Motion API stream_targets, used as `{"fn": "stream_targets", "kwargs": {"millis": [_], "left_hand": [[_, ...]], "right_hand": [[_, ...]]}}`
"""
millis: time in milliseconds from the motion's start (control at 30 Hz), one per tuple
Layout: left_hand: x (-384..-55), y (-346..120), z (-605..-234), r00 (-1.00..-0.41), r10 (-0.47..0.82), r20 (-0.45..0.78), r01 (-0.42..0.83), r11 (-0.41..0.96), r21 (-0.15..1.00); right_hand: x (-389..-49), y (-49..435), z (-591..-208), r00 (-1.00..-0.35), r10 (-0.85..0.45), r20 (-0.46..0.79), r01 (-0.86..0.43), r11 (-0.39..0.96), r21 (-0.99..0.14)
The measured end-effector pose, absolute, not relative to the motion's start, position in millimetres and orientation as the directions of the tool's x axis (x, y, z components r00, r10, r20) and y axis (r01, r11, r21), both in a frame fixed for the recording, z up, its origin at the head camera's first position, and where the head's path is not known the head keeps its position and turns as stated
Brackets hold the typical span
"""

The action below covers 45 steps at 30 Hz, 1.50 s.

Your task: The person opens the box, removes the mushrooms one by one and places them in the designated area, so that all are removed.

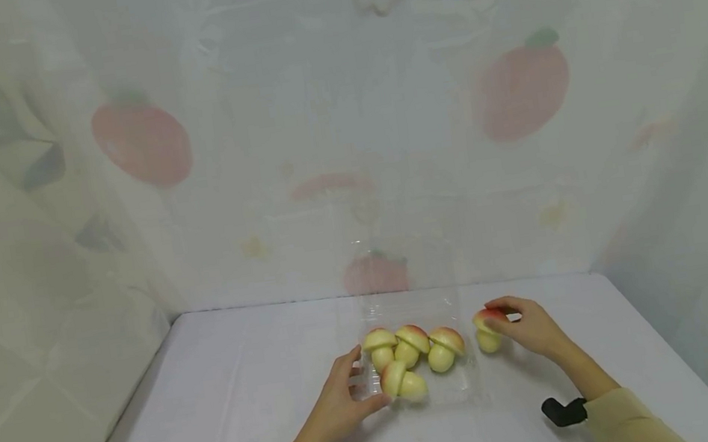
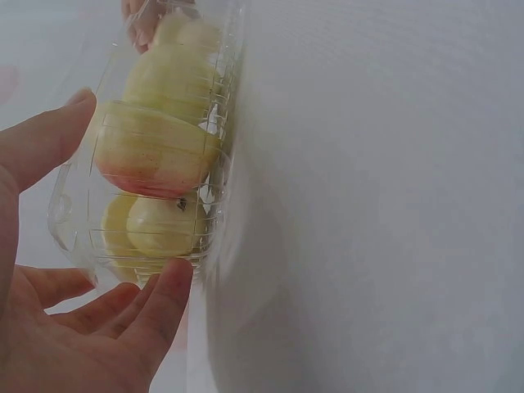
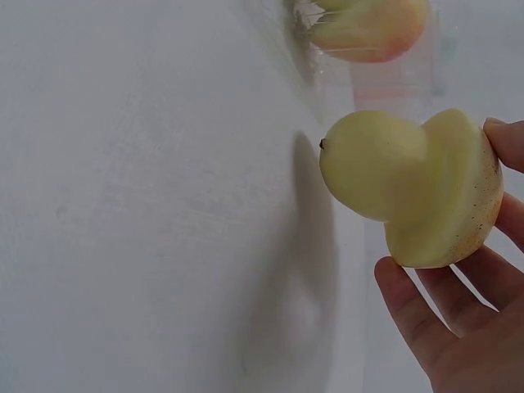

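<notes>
On the white table stands a clear plastic box [image 1: 448, 389], its transparent lid [image 1: 431, 263] raised at the back. Several yellow mushroom-shaped pieces with reddish caps lie inside; one piece [image 1: 411, 386] is tipped on its side near the front. My left hand [image 1: 341, 396] spreads thumb and fingers at the box's left end, fingertips touching the plastic. To the right of the box, my right hand [image 1: 532, 328] grips another mushroom-shaped piece [image 3: 372, 164] by its cap. Its rounded stem points away from the palm, above the table.
The white table [image 1: 245, 365] extends around the box. Behind it hangs a whitish curtain [image 1: 284, 110] printed with red fruit, and similar sheets close off both sides. A black wrist mount [image 1: 564, 412] sits on my right forearm.
</notes>
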State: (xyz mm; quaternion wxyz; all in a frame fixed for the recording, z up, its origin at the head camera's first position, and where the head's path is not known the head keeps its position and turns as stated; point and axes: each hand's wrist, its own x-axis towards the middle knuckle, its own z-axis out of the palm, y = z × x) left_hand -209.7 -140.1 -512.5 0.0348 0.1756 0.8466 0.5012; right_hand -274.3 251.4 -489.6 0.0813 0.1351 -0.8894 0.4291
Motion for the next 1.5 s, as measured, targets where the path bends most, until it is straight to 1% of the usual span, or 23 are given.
{"fn": "stream_targets", "kwargs": {"millis": [467, 800, 1033, 1500], "left_hand": [[-208.4, -138.8, -512.8, -0.939, 0.327, 0.101, 0.249, 0.451, 0.857], [-208.0, -138.7, -514.8, -0.939, 0.325, 0.108, 0.254, 0.448, 0.857], [-206.8, -138.2, -512.1, -0.937, 0.331, 0.111, 0.258, 0.444, 0.858], [-207.0, -138.6, -510.3, -0.938, 0.327, 0.113, 0.260, 0.452, 0.853]], "right_hand": [[-276.3, 252.4, -497.2, -0.972, -0.156, 0.175, -0.234, 0.614, -0.754], [-280.5, 249.5, -503.8, -0.973, -0.155, 0.172, -0.231, 0.601, -0.765], [-280.6, 248.8, -503.8, -0.982, -0.140, 0.125, -0.184, 0.602, -0.777], [-277.5, 248.2, -502.3, -0.983, -0.130, 0.130, -0.183, 0.603, -0.776]]}}
